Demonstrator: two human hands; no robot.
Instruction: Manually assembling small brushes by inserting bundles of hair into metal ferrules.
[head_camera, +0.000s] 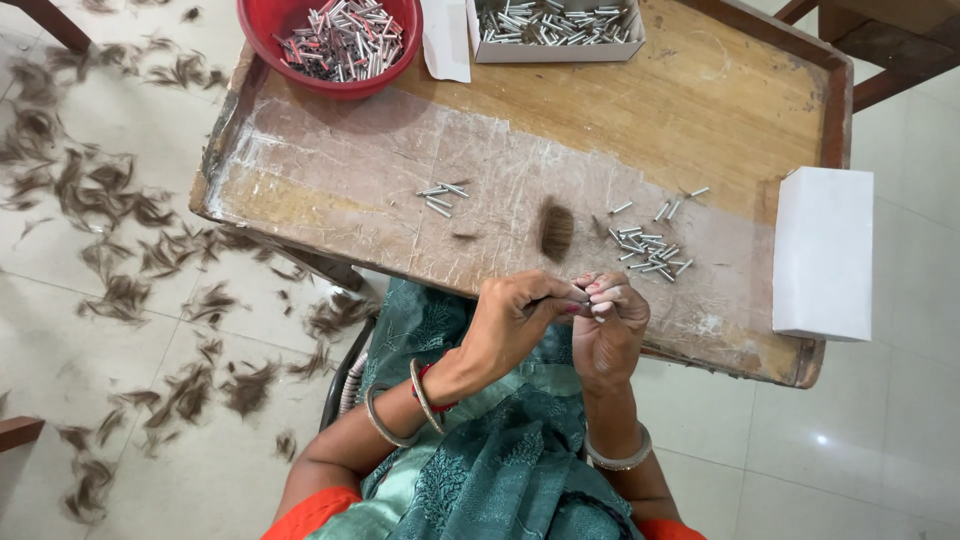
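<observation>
Left hand (512, 318) and right hand (608, 322) pinched together on something tiny, can't tell what; loose metal tubes (648, 252) at 1 o'clock on worktop (700, 110).

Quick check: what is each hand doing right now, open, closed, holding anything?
Left hand: closed, fingertips pinching a small item, too small to identify.
Right hand: closed, fingertips meeting the left's on that same item.

A small silver metal tube (583, 297), mostly hidden, lies pinched between both hands' fingertips, above the table's near edge.
</observation>
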